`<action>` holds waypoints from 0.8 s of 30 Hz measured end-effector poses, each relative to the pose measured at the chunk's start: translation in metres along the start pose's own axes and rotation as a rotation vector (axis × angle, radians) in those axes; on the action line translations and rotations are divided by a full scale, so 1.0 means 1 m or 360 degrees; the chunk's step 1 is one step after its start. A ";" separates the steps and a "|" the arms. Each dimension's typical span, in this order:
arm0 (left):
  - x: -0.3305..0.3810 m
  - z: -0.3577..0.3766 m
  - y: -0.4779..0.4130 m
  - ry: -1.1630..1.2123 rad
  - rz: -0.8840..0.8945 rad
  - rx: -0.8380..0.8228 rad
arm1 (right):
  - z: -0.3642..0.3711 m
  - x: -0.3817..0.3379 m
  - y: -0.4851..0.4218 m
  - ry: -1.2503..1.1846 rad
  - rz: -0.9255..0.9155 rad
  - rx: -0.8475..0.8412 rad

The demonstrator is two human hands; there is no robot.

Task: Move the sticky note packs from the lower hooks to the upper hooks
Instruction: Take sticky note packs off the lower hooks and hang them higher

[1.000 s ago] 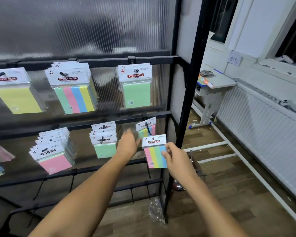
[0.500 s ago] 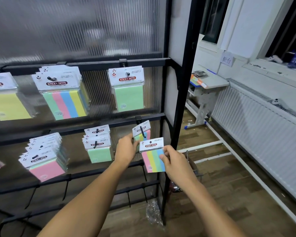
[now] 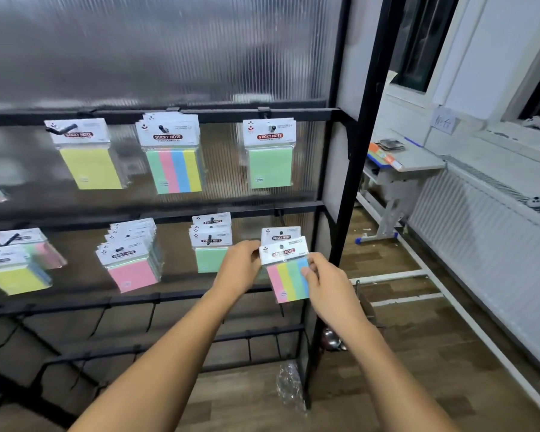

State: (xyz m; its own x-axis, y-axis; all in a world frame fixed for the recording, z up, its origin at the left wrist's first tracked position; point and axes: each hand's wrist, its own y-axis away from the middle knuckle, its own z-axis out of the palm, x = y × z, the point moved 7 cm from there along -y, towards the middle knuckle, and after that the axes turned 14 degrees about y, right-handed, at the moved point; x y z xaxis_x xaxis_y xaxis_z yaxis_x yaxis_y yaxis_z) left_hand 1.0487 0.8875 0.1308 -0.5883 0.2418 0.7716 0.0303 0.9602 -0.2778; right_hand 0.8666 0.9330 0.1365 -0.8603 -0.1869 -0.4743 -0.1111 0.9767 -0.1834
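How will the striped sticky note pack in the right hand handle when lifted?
Probably light: the right hand pinches the striped pack by one edge. Its glossy wrapper may be slippery. The card header looks flat, so likely stiff.

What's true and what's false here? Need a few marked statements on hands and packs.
1. The right hand grips a striped pack. True.
2. A green pack hangs top right. True.
3. The striped pack hangs beside the green pack. False: it is in hand, well below it.
4. The left hand rests on the desk. False: it is up at the striped pack's header.
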 end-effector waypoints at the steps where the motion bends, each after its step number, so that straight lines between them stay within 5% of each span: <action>1: 0.000 -0.007 0.003 0.0032 -0.0016 0.0020 | 0.000 -0.002 0.001 -0.0020 -0.0013 0.0017; 24: -0.085 -0.222 0.100 0.0397 -0.0324 0.0587 | 0.044 -0.192 0.001 -0.0225 -0.0278 0.0100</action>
State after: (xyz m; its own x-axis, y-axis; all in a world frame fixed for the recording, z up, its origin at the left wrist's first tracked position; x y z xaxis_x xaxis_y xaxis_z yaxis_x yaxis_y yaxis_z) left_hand 1.2809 0.9940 0.1642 -0.3397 0.1237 0.9323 -0.3801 0.8887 -0.2565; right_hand 1.0537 0.9650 0.1895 -0.7521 -0.3697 -0.5456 -0.2173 0.9207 -0.3243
